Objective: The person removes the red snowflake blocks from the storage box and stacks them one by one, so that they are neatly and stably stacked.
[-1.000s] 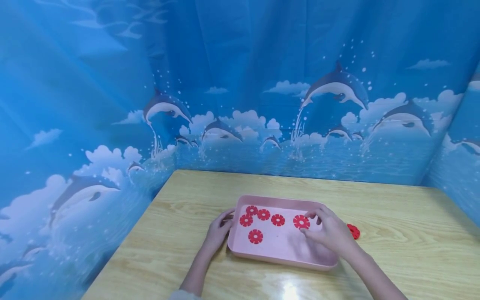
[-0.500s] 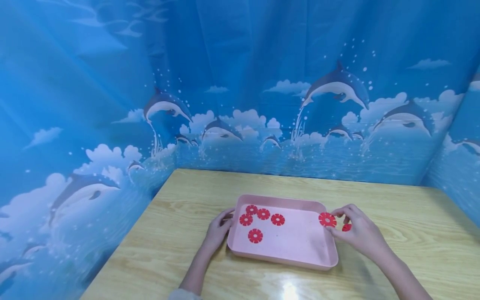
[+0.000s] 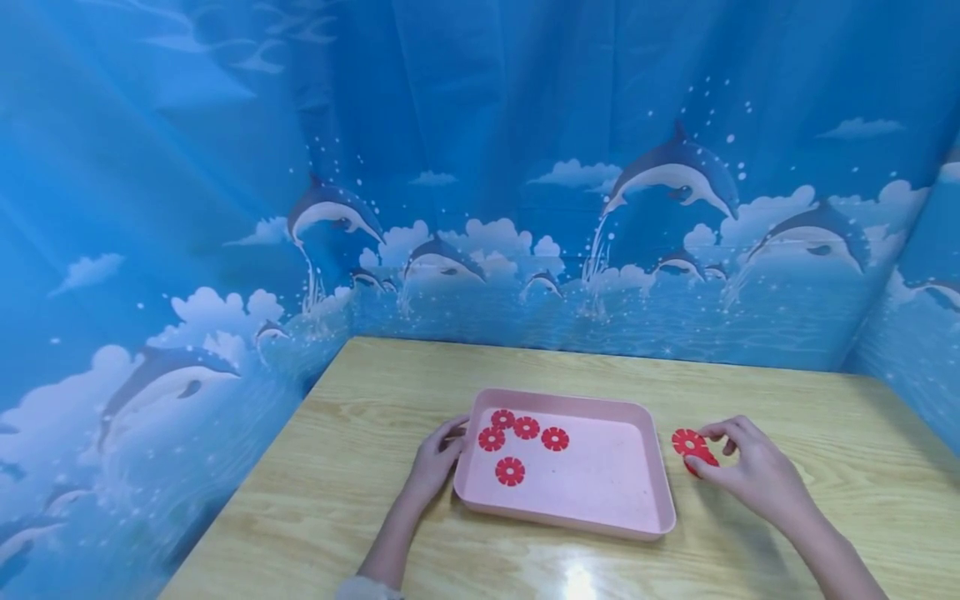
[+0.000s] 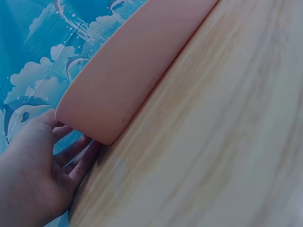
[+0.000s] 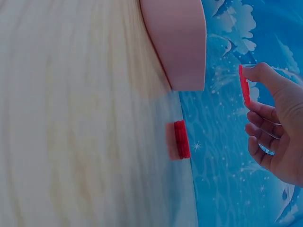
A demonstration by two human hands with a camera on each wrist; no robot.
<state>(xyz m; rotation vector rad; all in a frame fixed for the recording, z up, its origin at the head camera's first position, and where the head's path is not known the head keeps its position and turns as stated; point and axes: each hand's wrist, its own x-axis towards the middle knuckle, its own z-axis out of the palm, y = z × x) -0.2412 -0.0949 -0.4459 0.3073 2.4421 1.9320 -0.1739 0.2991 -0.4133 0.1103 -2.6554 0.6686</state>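
Observation:
In the head view my right hand pinches a red notched disc with a hole in its middle, between thumb and fingertip. It appears above a small stack of similar red discs on the table, partly hidden by the held disc and the hand. The right wrist view shows the held disc edge-on, apart from and higher than the stack. Against the left end of a pink tray rests my left hand, its fingers touching the wall.
Several red notched discs lie flat inside the tray, such as one lone disc nearer the front. Beneath everything is a wood-grain table. A blue dolphin-print curtain hangs behind and beside it.
My right hand has carried the disc from inside the tray rightward over its right wall to the stack. The left hand stays at the tray's left end.

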